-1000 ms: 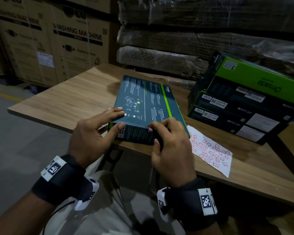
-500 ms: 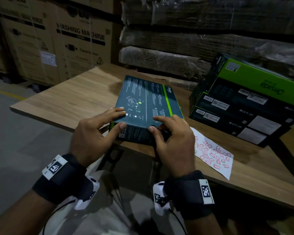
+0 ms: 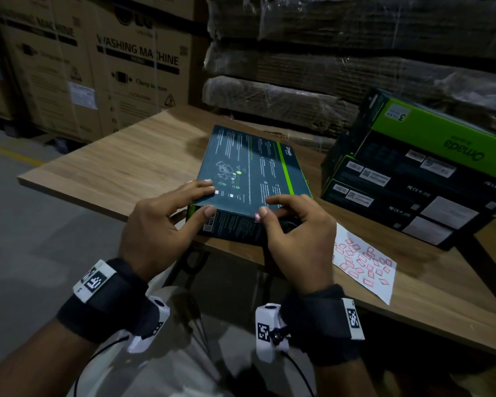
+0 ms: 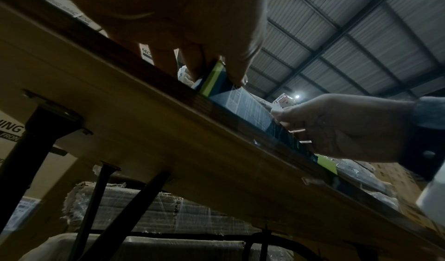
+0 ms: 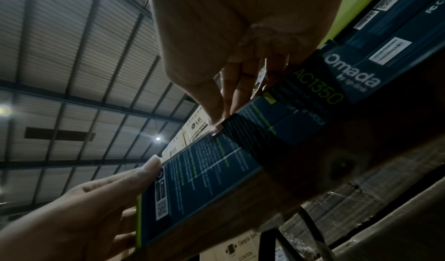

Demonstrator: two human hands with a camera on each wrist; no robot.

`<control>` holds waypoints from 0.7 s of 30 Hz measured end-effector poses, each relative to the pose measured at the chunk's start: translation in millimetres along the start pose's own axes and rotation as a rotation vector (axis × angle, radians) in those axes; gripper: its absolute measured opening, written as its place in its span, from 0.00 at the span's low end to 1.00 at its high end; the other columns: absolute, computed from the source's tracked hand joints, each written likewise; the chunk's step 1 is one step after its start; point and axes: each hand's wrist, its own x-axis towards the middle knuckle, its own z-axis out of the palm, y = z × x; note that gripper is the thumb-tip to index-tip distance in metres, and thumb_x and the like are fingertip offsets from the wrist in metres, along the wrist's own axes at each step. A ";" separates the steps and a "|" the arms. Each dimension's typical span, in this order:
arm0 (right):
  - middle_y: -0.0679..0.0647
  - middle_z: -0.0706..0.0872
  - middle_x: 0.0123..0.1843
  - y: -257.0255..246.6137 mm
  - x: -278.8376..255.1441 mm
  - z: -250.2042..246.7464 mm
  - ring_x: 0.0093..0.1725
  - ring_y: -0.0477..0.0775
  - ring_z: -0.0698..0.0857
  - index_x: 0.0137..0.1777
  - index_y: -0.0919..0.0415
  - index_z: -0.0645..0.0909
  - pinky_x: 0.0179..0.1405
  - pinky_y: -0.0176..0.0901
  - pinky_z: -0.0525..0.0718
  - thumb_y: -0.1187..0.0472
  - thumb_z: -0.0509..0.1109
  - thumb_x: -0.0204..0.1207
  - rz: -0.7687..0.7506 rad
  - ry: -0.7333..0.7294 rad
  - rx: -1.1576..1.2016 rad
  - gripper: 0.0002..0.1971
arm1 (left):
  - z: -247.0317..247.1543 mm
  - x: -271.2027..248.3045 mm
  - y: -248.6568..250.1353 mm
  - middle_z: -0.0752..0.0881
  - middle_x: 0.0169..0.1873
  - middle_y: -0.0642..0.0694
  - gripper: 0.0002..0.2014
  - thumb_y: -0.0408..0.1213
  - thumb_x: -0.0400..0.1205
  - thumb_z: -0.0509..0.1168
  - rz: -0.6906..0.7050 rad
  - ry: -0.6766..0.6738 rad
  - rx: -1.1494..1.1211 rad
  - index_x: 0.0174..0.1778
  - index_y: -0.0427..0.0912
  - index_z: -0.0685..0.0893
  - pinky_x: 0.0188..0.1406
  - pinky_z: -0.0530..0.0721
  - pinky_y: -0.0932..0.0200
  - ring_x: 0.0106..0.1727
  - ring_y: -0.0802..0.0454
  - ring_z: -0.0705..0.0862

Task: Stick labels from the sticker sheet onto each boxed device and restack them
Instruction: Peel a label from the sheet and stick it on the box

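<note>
A flat dark teal device box (image 3: 249, 167) lies near the front edge of the wooden table (image 3: 121, 167). My left hand (image 3: 208, 199) holds its near left corner, fingers on top and thumb against the near side. My right hand (image 3: 267, 206) pinches the upper edge of that near side, and its thumb presses a small pink label (image 3: 257, 217) there. The right wrist view shows the label (image 5: 216, 131) under the thumb tip on the box (image 5: 216, 170). The white sticker sheet (image 3: 364, 265) with several pink labels lies just right of my right hand.
A stack of green and black device boxes (image 3: 413, 181) stands at the right back of the table. Behind the table stand large washing machine cartons (image 3: 112, 67) and plastic-wrapped flat cardboard (image 3: 269, 98). Bare wood shows on the table's left half.
My right hand's fingers have lifted from the box's near side onto its top. The pink label now shows under the thumb. The left hand and the box have stayed put.
</note>
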 end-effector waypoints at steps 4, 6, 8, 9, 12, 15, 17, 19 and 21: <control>0.37 0.90 0.36 -5.9 9.1 -1.8 0.42 0.42 0.89 0.48 0.44 0.92 0.47 0.52 0.89 0.50 0.84 0.69 0.065 -0.068 -0.075 0.08 | -0.4 0.2 3.0 0.88 0.75 0.55 0.20 0.45 0.86 0.75 -0.006 0.001 0.007 0.74 0.47 0.90 0.70 0.90 0.56 0.80 0.61 0.83; 0.37 0.90 0.33 -7.8 16.5 -2.2 0.40 0.40 0.89 0.47 0.43 0.91 0.46 0.49 0.89 0.47 0.82 0.69 0.109 -0.097 -0.127 0.08 | -0.2 0.2 2.3 0.88 0.75 0.55 0.19 0.45 0.87 0.75 -0.009 0.001 0.000 0.74 0.46 0.90 0.70 0.90 0.57 0.80 0.61 0.83; 0.37 0.89 0.31 -9.4 22.4 -1.2 0.39 0.40 0.89 0.47 0.42 0.91 0.46 0.48 0.89 0.46 0.80 0.70 0.134 -0.105 -0.201 0.07 | 0.3 -0.1 0.9 0.88 0.76 0.54 0.18 0.45 0.89 0.75 -0.005 -0.004 -0.010 0.74 0.46 0.90 0.69 0.91 0.52 0.80 0.60 0.83; 0.37 0.89 0.31 -10.1 24.2 -0.5 0.40 0.40 0.88 0.48 0.42 0.91 0.46 0.48 0.90 0.47 0.80 0.71 0.138 -0.102 -0.238 0.07 | 0.5 -0.4 0.2 0.88 0.76 0.54 0.18 0.46 0.89 0.75 0.000 -0.004 -0.012 0.75 0.46 0.90 0.69 0.92 0.50 0.80 0.60 0.83; 0.41 0.86 0.32 -10.1 24.7 0.5 0.40 0.43 0.86 0.50 0.42 0.91 0.44 0.49 0.89 0.49 0.78 0.73 0.132 -0.101 -0.293 0.07 | 0.4 -0.5 -1.1 0.88 0.76 0.54 0.19 0.46 0.89 0.75 0.006 -0.007 -0.004 0.75 0.46 0.90 0.70 0.92 0.47 0.81 0.60 0.83; 0.44 0.84 0.36 -7.7 21.2 -1.8 0.42 0.45 0.84 0.53 0.42 0.91 0.42 0.47 0.85 0.45 0.78 0.73 0.131 -0.136 -0.259 0.09 | -0.1 -0.2 -1.5 0.88 0.76 0.55 0.19 0.46 0.89 0.75 -0.002 -0.010 -0.007 0.75 0.47 0.90 0.72 0.91 0.45 0.81 0.60 0.82; 0.45 0.82 0.37 -6.9 21.6 -4.6 0.41 0.44 0.83 0.53 0.42 0.91 0.39 0.45 0.80 0.42 0.80 0.72 0.133 -0.177 -0.230 0.12 | 0.2 -0.1 -0.7 0.88 0.75 0.55 0.19 0.47 0.88 0.76 -0.002 0.005 -0.008 0.74 0.47 0.91 0.73 0.90 0.45 0.81 0.60 0.82; 0.44 0.83 0.37 -7.4 25.2 -6.5 0.41 0.43 0.84 0.52 0.42 0.90 0.38 0.44 0.78 0.40 0.80 0.70 0.159 -0.211 -0.235 0.13 | 0.8 -0.2 0.8 0.88 0.75 0.55 0.18 0.45 0.87 0.76 -0.005 0.014 -0.005 0.73 0.47 0.91 0.72 0.90 0.51 0.80 0.60 0.83; 0.43 0.84 0.36 -8.5 28.8 -5.2 0.41 0.43 0.84 0.50 0.42 0.89 0.39 0.45 0.80 0.40 0.80 0.71 0.197 -0.218 -0.249 0.12 | 1.3 -0.2 2.4 0.88 0.75 0.55 0.19 0.44 0.86 0.75 -0.006 0.014 -0.001 0.73 0.47 0.91 0.69 0.90 0.56 0.80 0.61 0.83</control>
